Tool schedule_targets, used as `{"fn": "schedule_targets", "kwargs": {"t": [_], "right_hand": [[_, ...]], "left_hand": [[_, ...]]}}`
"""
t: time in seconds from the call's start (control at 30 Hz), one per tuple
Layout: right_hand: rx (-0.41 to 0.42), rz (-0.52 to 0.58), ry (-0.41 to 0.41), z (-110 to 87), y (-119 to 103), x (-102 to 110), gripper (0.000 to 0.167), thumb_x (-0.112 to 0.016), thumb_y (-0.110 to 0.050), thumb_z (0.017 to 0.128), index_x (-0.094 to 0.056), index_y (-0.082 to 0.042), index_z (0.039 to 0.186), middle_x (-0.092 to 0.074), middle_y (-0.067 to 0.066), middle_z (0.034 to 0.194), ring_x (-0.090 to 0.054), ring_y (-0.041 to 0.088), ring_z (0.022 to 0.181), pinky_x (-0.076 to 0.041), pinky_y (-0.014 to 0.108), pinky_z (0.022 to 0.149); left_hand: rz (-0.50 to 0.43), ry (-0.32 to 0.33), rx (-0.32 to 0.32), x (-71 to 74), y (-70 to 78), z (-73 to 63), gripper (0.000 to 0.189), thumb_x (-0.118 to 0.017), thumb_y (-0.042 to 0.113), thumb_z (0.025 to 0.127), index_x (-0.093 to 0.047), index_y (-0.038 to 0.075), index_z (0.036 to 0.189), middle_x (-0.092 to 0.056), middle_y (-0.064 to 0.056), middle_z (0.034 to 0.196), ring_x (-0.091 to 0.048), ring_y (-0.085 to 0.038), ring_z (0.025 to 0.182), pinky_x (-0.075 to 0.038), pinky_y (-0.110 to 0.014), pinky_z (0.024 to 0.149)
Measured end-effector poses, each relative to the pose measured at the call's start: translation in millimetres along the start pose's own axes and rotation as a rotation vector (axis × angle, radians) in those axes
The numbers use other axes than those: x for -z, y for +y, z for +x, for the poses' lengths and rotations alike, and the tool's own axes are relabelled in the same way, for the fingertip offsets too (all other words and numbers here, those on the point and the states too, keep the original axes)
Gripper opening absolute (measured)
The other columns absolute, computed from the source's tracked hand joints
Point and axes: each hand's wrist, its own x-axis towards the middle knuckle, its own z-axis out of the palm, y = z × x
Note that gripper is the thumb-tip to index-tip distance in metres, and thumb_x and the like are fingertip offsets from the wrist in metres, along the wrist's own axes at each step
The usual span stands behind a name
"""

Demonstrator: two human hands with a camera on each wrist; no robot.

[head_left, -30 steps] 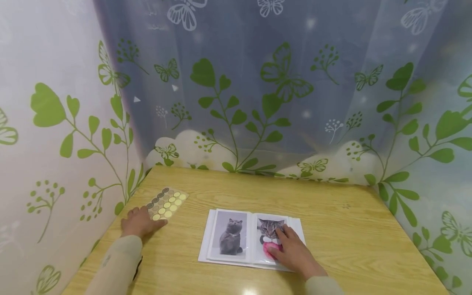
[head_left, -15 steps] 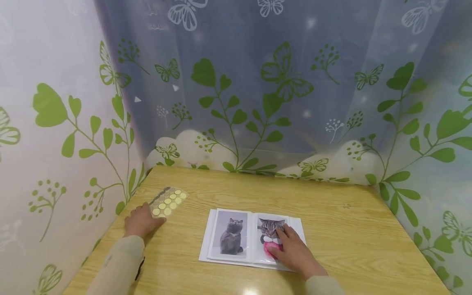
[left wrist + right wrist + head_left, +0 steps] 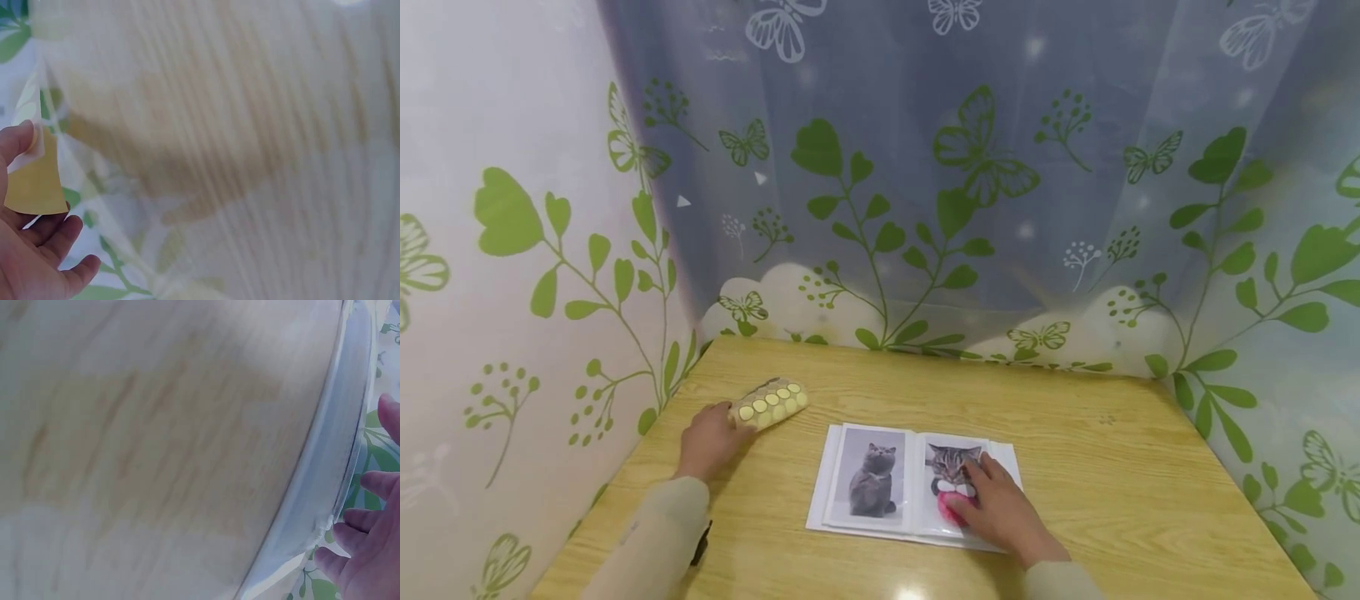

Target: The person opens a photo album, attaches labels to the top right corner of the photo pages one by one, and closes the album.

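Observation:
My left hand pinches one edge of a sheet of round stickers at the left of the table. Rows of yellow circles show on it, and its far edge bends upward. In the left wrist view the thumb presses on the sheet, fingers beneath it. A small white photo album lies open near the front, a grey cat pictured on its left page and a tabby with a pink object on its right page. My right hand rests on that right page, fingers extended; the album's edge appears in the right wrist view.
The wooden table has a light grain. Curtains printed with green leaves and butterflies hang behind it and along both sides. A dark band shows by the left sleeve.
My left hand has lifted the sticker sheet's near edge and moved right and slightly away with it; the sheet has tilted. My right hand stays on the album.

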Motion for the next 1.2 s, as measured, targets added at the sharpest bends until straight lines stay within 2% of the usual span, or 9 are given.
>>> {"fn": "schedule_targets", "kwargs": {"t": [0.23, 0.5, 0.67, 0.87, 1.2], "right_hand": [[-0.01, -0.005, 0.003, 1.6, 0.4, 2.5, 0.074, -0.066, -0.049, 0.092, -0.049, 0.004, 0.141, -0.035, 0.035, 0.148, -0.036, 0.051, 0.135, -0.034, 0.059, 0.109], [0.004, 0.003, 0.01, 2.2, -0.2, 2.3, 0.073, -0.067, -0.045, 0.091, -0.05, 0.006, 0.14, -0.036, 0.034, 0.148, -0.037, 0.05, 0.135, -0.034, 0.058, 0.109], [-0.001, 0.01, 0.0, 2.1, -1.2, 2.5, 0.072, -0.068, -0.042, 0.092, -0.049, 0.007, 0.14, -0.036, 0.034, 0.148, -0.036, 0.05, 0.136, -0.034, 0.058, 0.11], [-0.007, 0.01, -0.005, 1.6, -2.3, 2.9, 0.072, -0.067, -0.043, 0.092, -0.048, 0.006, 0.141, -0.036, 0.033, 0.148, -0.036, 0.049, 0.136, -0.035, 0.057, 0.109], [-0.018, 0.012, -0.013, 1.0, -2.5, 2.8, 0.072, -0.066, -0.045, 0.093, -0.047, 0.004, 0.143, -0.035, 0.033, 0.149, -0.036, 0.049, 0.136, -0.035, 0.057, 0.109]], "left_hand": [[-0.097, 0.002, -0.027, -4.0, 25.0, -1.5, 0.067, -0.066, 0.032, 0.093, -0.044, -0.013, 0.138, -0.048, -0.035, 0.137, -0.044, -0.052, 0.127, -0.035, -0.063, 0.105], [-0.119, 0.04, -0.059, -11.9, 46.6, -2.0, 0.06, -0.065, 0.031, 0.095, -0.05, -0.012, 0.135, -0.052, -0.032, 0.135, -0.048, -0.048, 0.125, -0.038, -0.059, 0.106], [-0.159, 0.058, -0.056, -14.6, 54.2, -1.7, 0.059, -0.063, 0.031, 0.097, -0.049, -0.01, 0.137, -0.053, -0.029, 0.136, -0.05, -0.046, 0.124, -0.04, -0.057, 0.105], [-0.158, 0.085, -0.069, -14.2, 61.9, -3.6, 0.055, -0.061, 0.03, 0.099, -0.052, -0.01, 0.135, -0.058, -0.028, 0.13, -0.055, -0.044, 0.119, -0.044, -0.058, 0.1], [-0.149, 0.142, -0.075, -14.0, 61.9, -2.4, 0.046, -0.062, 0.027, 0.098, -0.058, -0.008, 0.129, -0.064, -0.024, 0.119, -0.06, -0.04, 0.11, -0.049, -0.055, 0.091]]}}
